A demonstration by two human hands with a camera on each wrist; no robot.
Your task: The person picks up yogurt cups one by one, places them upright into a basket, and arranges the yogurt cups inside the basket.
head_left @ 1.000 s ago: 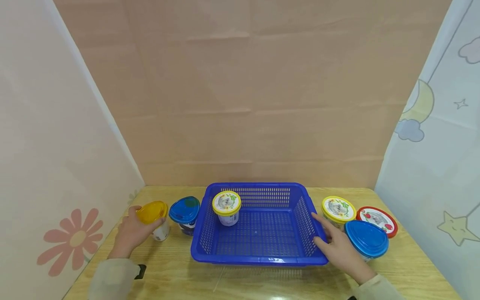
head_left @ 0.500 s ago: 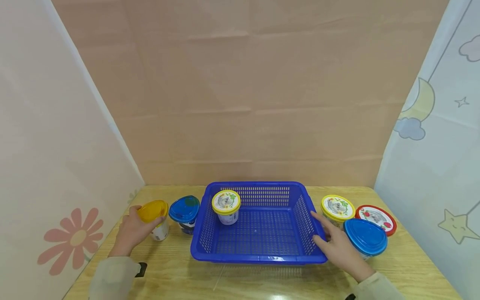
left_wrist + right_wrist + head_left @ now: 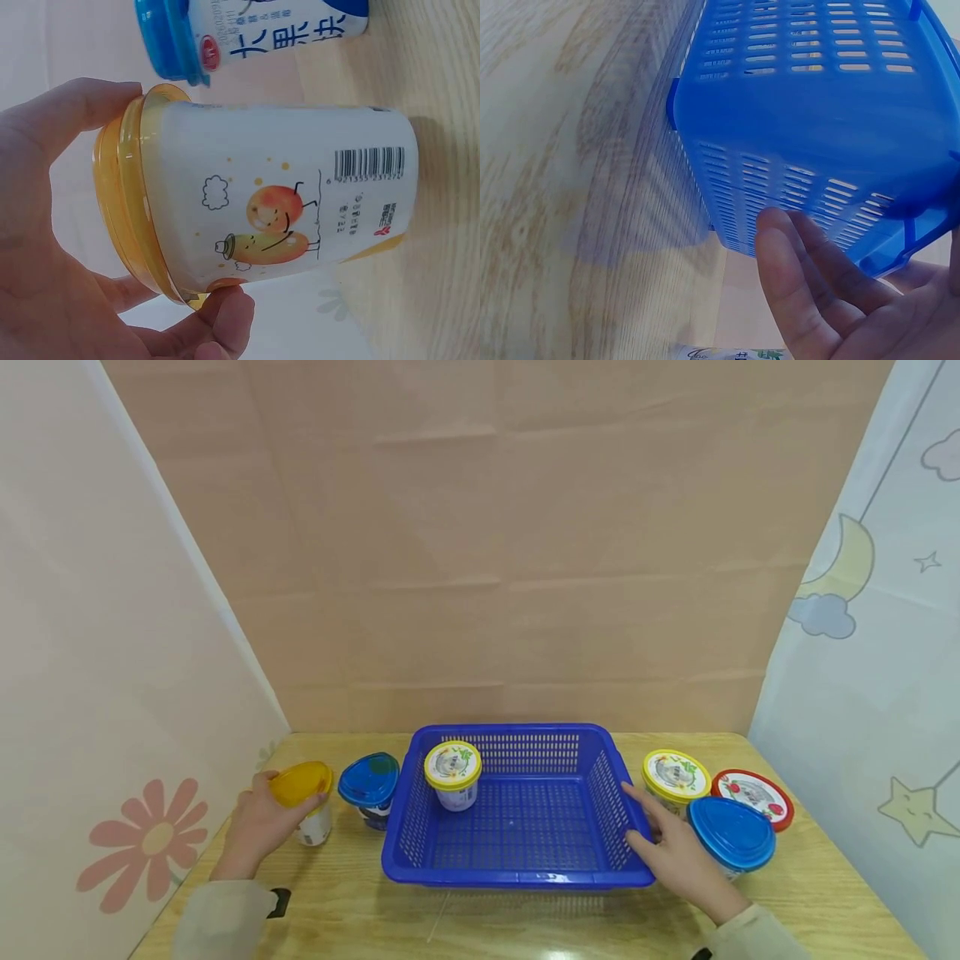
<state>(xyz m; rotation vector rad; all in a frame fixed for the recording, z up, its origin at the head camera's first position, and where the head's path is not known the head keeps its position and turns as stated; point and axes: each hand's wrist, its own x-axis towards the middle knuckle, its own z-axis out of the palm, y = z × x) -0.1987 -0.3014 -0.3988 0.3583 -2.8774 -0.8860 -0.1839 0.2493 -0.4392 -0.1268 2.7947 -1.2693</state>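
One white printed cup with a translucent orange lid (image 3: pixel 277 195) sits in the left hand (image 3: pixel 258 827), fingers and thumb curled around its lid. One translucent-blue-lidded cup (image 3: pixel 369 783) is just right of that hand. The right hand (image 3: pixel 684 862) grips the near rim of one blue rectangular perforated plastic basket (image 3: pixel 525 827), which contains one white yellow-lidded tub (image 3: pixel 453 777). Three more tubs lie beyond and right of that hand: yellow-rimmed tub (image 3: pixel 677 775), red-rimmed tub (image 3: pixel 753 798), blue-lidded tub (image 3: pixel 732 833).
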